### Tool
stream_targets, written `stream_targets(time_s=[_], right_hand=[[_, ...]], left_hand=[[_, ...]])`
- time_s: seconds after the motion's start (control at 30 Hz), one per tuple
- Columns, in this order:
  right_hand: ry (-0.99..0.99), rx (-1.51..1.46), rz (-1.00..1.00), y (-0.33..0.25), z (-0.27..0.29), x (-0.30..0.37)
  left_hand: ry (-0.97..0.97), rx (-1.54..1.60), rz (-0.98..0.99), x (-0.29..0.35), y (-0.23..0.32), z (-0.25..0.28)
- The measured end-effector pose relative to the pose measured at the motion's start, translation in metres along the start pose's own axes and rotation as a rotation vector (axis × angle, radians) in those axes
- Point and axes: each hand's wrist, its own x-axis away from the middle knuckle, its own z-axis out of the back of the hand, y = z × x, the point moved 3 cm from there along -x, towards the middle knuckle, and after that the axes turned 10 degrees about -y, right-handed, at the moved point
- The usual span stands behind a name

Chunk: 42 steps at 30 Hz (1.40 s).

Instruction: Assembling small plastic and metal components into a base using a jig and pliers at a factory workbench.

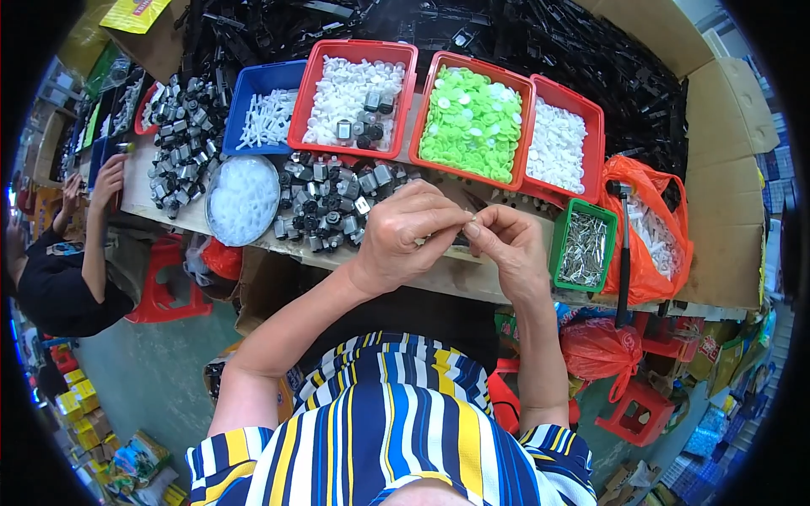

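My left hand (403,234) and my right hand (512,247) meet above the near edge of the table, thumbs and fingers pinched together. Between the fingertips is something tiny and pale; I cannot make out what it is. Beside my left hand lies a pile of small silver and black motors (325,202). Beyond the hands stand a red tray (346,153) of white plastic parts with several motors on top, and another red tray (462,174) of bright green discs. Nearest my right hand is a green basket (558,244) of small metal pins.
Left are a blue tray (266,78) of white sticks, a round dish (210,202) of translucent stuff and more motors (180,135). Right are a red tray (597,152), an orange bag (682,244) and a black-handled hammer (624,253). Black parts (523,34) heap behind. Another person (63,278) works left.
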Motion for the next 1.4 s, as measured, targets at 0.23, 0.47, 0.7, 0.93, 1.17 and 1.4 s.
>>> stream_targets(time_s=[0.23, 0.47, 0.7, 0.93, 1.17, 1.4], right_hand=[[0.201, 0.615, 0.398, -0.018, -0.005, 0.007], [0.201, 0.931, 0.473, -0.008, -0.015, 0.008], [0.193, 1.183, 0.534, 0.014, -0.023, -0.001], [0.163, 1.273, 0.478, 0.012, -0.029, 0.0], [0.162, 1.287, 0.457, 0.011, -0.033, 0.001], [0.145, 1.275, 0.44, 0.013, -0.03, 0.002]], left_hand=[[-0.019, 0.121, 0.146, 0.005, -0.001, -0.003], [-0.009, -0.031, 0.132, 0.02, 0.002, 0.005], [-0.132, -0.473, -0.064, 0.059, -0.003, -0.002], [-0.22, -0.629, -0.132, 0.068, -0.008, -0.012], [-0.28, -0.798, -0.213, 0.065, -0.008, -0.012], [-0.34, -0.914, -0.305, 0.058, -0.009, -0.008]])
